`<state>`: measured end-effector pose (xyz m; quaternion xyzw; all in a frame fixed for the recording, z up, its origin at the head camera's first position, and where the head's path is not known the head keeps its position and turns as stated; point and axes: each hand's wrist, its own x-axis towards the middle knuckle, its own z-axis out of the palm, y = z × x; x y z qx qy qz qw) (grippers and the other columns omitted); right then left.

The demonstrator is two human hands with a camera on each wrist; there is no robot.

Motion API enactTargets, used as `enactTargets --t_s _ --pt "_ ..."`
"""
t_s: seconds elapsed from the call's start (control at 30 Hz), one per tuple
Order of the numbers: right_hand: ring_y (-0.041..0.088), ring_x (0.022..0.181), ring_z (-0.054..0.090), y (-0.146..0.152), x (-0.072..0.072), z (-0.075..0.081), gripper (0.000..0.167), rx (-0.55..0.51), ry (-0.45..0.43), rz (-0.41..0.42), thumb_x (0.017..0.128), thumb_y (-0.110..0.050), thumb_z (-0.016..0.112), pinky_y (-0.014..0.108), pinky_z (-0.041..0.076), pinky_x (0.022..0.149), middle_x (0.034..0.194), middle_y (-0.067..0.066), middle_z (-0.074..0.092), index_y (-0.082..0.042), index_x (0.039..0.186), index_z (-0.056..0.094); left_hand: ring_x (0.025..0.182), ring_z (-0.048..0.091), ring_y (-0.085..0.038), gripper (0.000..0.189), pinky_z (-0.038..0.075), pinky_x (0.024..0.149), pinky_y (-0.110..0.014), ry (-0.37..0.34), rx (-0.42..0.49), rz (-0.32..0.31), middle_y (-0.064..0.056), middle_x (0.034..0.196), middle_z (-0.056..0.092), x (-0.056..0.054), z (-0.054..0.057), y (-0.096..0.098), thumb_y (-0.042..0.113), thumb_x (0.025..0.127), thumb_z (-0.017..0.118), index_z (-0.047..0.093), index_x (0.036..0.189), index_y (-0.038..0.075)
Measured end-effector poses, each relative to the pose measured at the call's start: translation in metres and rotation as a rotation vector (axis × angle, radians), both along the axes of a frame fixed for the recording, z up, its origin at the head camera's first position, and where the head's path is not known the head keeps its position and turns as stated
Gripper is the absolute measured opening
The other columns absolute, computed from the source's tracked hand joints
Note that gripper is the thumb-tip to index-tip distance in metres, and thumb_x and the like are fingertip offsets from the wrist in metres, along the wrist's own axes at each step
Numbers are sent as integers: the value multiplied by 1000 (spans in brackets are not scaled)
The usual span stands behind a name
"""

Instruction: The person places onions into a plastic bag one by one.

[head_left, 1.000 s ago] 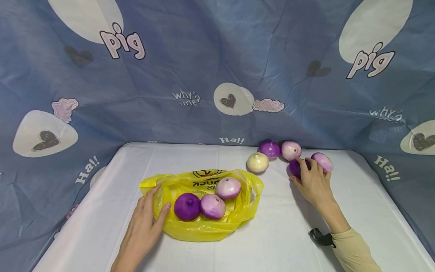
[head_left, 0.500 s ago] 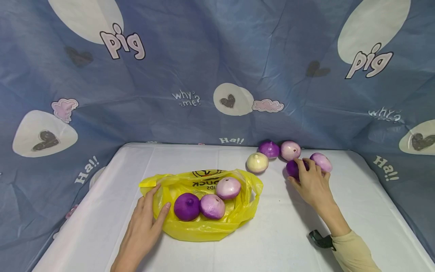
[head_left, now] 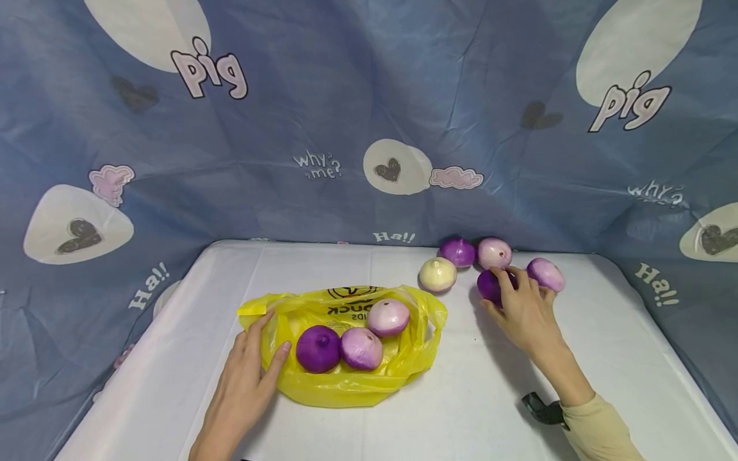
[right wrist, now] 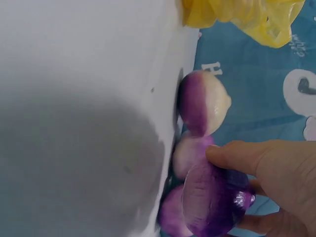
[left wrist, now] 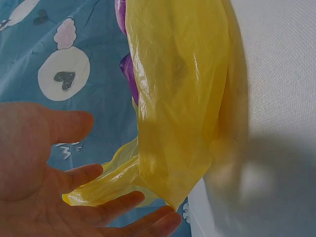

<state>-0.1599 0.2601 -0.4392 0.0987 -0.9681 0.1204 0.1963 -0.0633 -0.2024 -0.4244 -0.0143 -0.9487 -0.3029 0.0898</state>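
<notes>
A dark purple onion [head_left: 489, 287] sits in the grip of my right hand [head_left: 527, 314], thumb on one side and fingers on the other. The right wrist view shows this onion [right wrist: 205, 200] large, its pale base facing the tablecloth. On the left, my left hand [head_left: 239, 384] rests with spread, relaxed fingers at the end of a yellow plastic bag [head_left: 323, 392]. The bag lies with its mouth wide. Inside are a dark purple onion [head_left: 318, 349] and two pale pink-purple onions [head_left: 361, 349].
Behind the right hand are a cream-topped onion [head_left: 437, 274], a purple onion [head_left: 458, 252] and a pinkish onion [head_left: 494, 253]. Another pink-purple onion [head_left: 546, 274] lies just right of the fingers. A patterned blue cloth [head_left: 323, 96] hangs behind the white table [head_left: 461, 397].
My right hand has shifted slightly left with the dark purple onion, away from the pink-purple onion on the right. The left hand and the bag have stayed in place.
</notes>
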Motion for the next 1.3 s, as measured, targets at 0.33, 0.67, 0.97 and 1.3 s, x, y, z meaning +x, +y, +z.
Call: enactTargets --t_s 0.33,0.67,0.97,1.3 --pt "53 129 58 -17 8 17 64 1 -7 32 94 -26 83 78 40 100 145 32 56 -10 149 55 130 61 -51 64 51 102 -70 10 0 -1 -31 144 57 -1 -1 0 37 112 58 35 167 12" --pt "52 122 62 -35 19 31 66 -2 44 107 93 -25 85 70 42 98 145 27 56 -12 150 54 132 59 -52 64 50 104 -71 12 5 -3 -31 145 56 -1 -1 0 38 112 58 35 167 12" --pt "47 124 63 -51 29 38 68 19 87 155 92 -26 86 68 44 100 147 22 57 -14 151 54 131 59 -51 65 50 102 -71 2 4 3 -31 145 56 -1 0 0 39 112 57 34 167 14" --pt "47 126 62 -64 33 47 71 14 106 173 94 -28 84 68 44 102 149 24 56 -16 155 52 130 60 -50 65 51 102 -70 12 5 4 -30 144 57 1 0 0 38 112 58 34 167 13"
